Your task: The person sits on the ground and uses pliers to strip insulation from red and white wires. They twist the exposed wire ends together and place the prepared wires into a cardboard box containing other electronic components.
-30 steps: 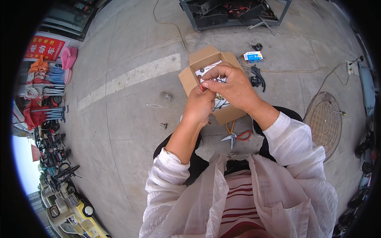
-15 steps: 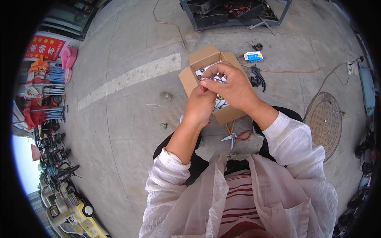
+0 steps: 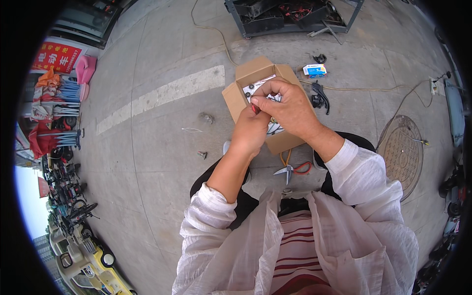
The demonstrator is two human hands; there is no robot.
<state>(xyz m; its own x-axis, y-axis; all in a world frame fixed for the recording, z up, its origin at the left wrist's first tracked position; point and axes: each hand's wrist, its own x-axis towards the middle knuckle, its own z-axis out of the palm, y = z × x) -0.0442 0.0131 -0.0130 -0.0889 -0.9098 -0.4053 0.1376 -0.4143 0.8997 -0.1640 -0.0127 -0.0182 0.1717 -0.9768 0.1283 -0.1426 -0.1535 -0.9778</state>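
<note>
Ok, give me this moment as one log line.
left hand: gripping small red piece | right hand: pinched close by it, contents unclear | beneath hands: open cardboard box | near box: open scissors

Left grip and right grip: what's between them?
In the head view, a small red piece shows between left grip and right grip; its kind is unclear.

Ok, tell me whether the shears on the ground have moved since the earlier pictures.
No; the shears lie in the same place, left of the round manhole cover.
</note>
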